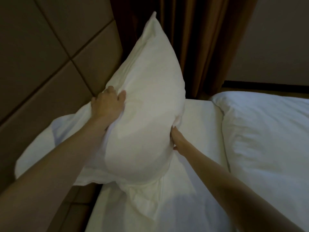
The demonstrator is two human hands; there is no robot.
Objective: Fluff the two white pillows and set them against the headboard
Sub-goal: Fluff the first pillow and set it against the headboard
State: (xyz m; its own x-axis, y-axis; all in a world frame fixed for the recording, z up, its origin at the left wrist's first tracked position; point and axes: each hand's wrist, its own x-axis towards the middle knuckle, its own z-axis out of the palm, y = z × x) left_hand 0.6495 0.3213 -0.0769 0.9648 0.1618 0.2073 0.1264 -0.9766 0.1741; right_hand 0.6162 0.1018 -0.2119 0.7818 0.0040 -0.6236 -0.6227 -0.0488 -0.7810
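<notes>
A plump white pillow (143,101) stands on end in the middle of the view, its top corner pointing up toward the curtain. My left hand (107,104) grips its left edge, fingers pressed into the fabric. On the opposite edge, my right hand (178,141) holds the pillow lower down, with its fingers partly hidden behind it. A second white pillow (35,148) lies flat behind it at the left, resting against the padded tan headboard (41,52). Both hands squeeze the upright pillow from its two sides.
The white bed sheet (192,190) covers the mattress below. A folded white duvet (267,139) lies at the right. A brown curtain (200,39) hangs behind the bed, with a plain wall (275,39) beside it. The bed's left edge drops to a dark floor (78,206).
</notes>
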